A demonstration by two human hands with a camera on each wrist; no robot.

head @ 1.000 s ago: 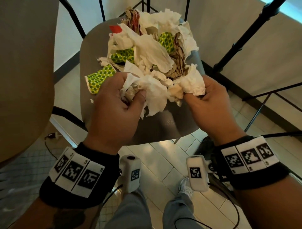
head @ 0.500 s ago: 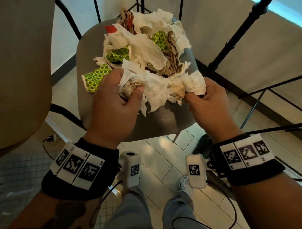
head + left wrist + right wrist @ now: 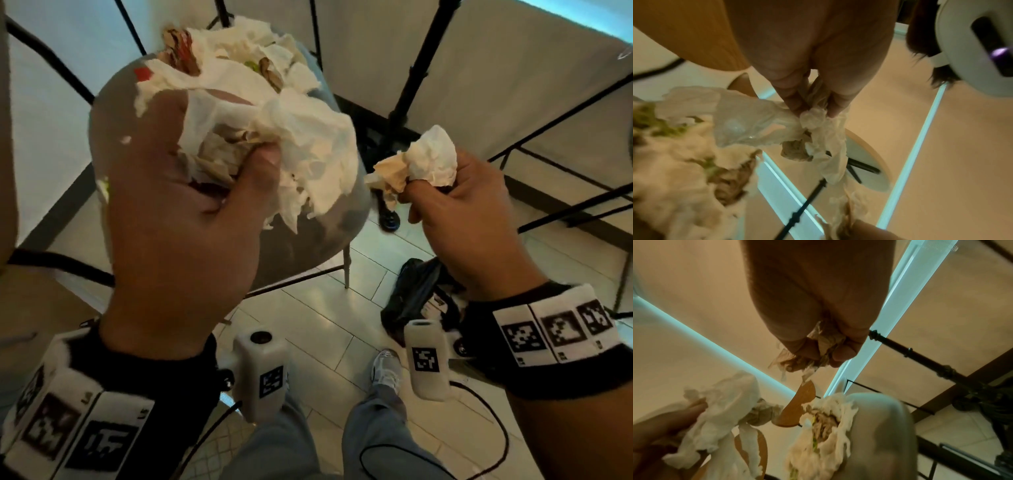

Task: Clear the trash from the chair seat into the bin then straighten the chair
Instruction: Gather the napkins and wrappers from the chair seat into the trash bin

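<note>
From the head view we saw the left hand (image 3: 181, 219) raised above the near part of the grey chair seat (image 3: 308, 246), its fingers and thumb clenched round a large bunch of white tissue (image 3: 308, 150) with brown paper inside. The right hand (image 3: 459, 219) was held off the seat's right edge, over the tiled floor (image 3: 318, 325), pinching a smaller wad of white and tan tissue (image 3: 424, 161) between thumb and curled fingers. The remaining pile of trash (image 3: 239, 51), white napkins with brown scraps and a red piece, lay at the far edge of the seat. A black bag (image 3: 411, 294) sat on the floor below the right hand; we could not tell whether it lined a bin. The left wrist view added what the head view hid: the fingertips (image 3: 795, 105) closing on a thin, translucent sheet that trailed down from the bunch, with green-flecked trash blurred at lower left. The right wrist view showed the right hand's thumb and fingers (image 3: 844, 352) pressed together on crumpled paper, and, beyond them, the left hand's bunch and the seat's pile seen from the side.
</note>
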